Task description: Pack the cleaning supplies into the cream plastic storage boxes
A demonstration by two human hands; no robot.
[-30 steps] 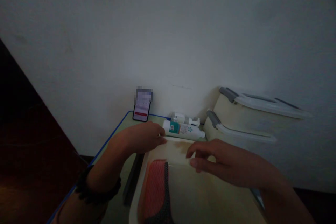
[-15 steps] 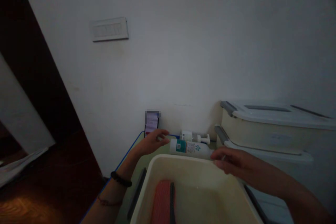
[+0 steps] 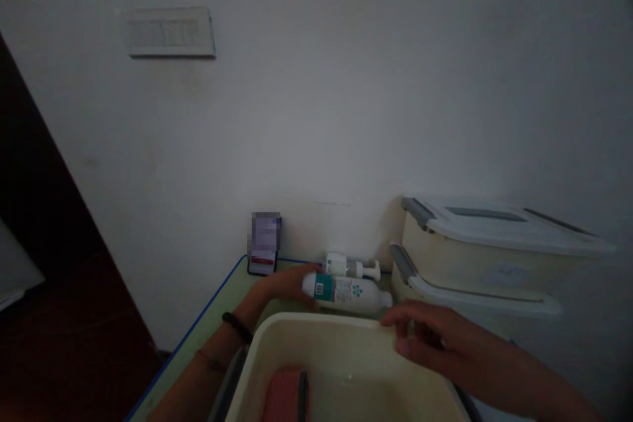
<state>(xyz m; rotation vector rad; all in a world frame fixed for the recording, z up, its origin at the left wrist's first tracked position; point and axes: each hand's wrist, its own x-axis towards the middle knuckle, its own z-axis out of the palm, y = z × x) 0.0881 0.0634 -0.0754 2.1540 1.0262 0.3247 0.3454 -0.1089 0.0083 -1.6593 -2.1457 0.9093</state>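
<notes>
A white bottle [image 3: 353, 295] with a teal label lies on its side just behind the cream plastic tub [image 3: 326, 320]. My left hand [image 3: 293, 282] is closed about the bottle's base end, its fingertips partly hidden behind it. My right hand [image 3: 435, 336] hovers over the tub's back right rim, close to the bottle's neck end. Its fingers are loosely bent and apart, with nothing between them. Inside the tub, at its left, is a red object [image 3: 283, 395] with a dark edge strip, cut off by the frame. A clear pump bottle [image 3: 349, 266] lies behind the white bottle.
A phone [image 3: 264, 244] leans against the wall at the back of the green tabletop [image 3: 212, 313]. Stacked lidded storage boxes [image 3: 475, 247] stand at the right. A switch panel [image 3: 171, 31] is on the wall.
My left hand has moved right and closed on the base of the white bottle, which has tilted slightly. My right hand has come off the neck end. The camera view has shifted.
</notes>
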